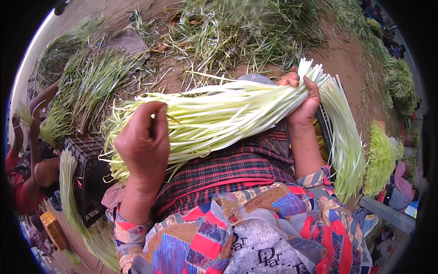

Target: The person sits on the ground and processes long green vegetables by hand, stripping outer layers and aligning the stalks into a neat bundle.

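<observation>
A big bundle of blanched garlic chives (219,116), white at the stalks and pale yellow-green at the leaves, lies across my lap. My right hand (305,98) wraps round its white stalk end, thumb and fingers closed. Over the leafy end at the left, my left hand (143,141) is closed in a pinch. A thin, brownish withered leaf (174,119) sticks out by its fingertips. Beneath the bundle, dark checked cloth (219,166) covers my lap.
Another chive bundle (340,137) hangs over a crate edge at my right. At my left stands a black crate (86,171) with chives draped over it. Loose green leaves (242,36) are heaped on the ground ahead. A person (32,169) sits at the far left; a grey beam (388,213) lies right.
</observation>
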A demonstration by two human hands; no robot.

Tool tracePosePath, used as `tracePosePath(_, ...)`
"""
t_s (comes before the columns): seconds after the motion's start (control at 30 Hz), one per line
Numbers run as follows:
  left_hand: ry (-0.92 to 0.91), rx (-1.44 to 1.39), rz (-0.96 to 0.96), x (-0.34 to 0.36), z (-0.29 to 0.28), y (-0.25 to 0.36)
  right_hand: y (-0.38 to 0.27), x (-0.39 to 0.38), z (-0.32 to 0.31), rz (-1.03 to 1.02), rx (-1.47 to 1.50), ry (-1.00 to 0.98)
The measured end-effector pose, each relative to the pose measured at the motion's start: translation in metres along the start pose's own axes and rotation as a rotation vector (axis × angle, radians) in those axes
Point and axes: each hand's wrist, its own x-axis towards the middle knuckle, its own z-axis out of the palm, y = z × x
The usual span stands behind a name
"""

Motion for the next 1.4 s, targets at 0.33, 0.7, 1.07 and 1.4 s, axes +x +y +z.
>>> tracePosePath(0.33,0.253,-0.173,-0.617,-0.007,-0.115,-0.143,-0.013,0.002,-0.005,0.118,0.141,-0.078)
tracePosePath(0.7,-0.300,0.084,0.114,0.016,-0.045,-0.107,-0.017,0.007,-0.009,0.202,0.191,-0.074)
tracePosePath(1.07,-0.103,-0.304,-0.409,-0.049,-0.048,-0.088,-0.017,0.006,-0.003,0.182,0.212,-0.040)
tracePosePath(1.4,-0.224,-0.203,-0.131,0.019,-0.065,-0.105,-0.015,0.007,0.000,0.216,0.221,-0.072)
